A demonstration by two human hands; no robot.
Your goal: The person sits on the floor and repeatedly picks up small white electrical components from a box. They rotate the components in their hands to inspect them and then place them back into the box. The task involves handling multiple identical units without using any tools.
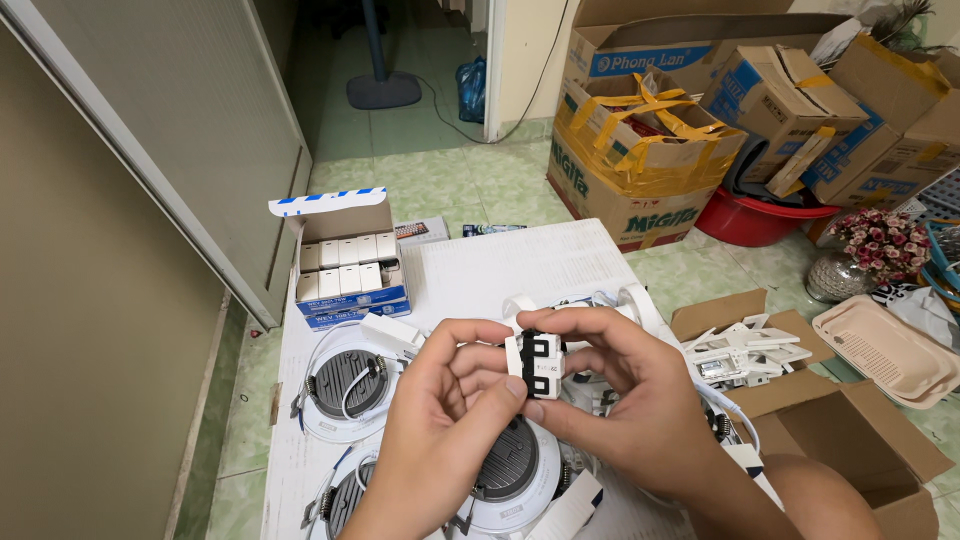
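Both my hands hold one small white switch module [533,363] with black terminal slots, raised above a white table [500,265]. My left hand [440,420] pinches its left and lower side with thumb and fingers. My right hand [620,400] grips its top and right side. Under my hands lie round white recessed downlights with dark finned backs [345,385] and white wires. A small open blue-and-white carton [350,270] filled with several small white boxed parts stands at the table's far left.
An open cardboard box [760,350] with white plastic parts sits right of the table. Taped cardboard boxes [640,150], a red basin [750,220], a flower vase [850,260] and a beige foam tray [885,350] crowd the right. A grey door panel [180,150] stands left.
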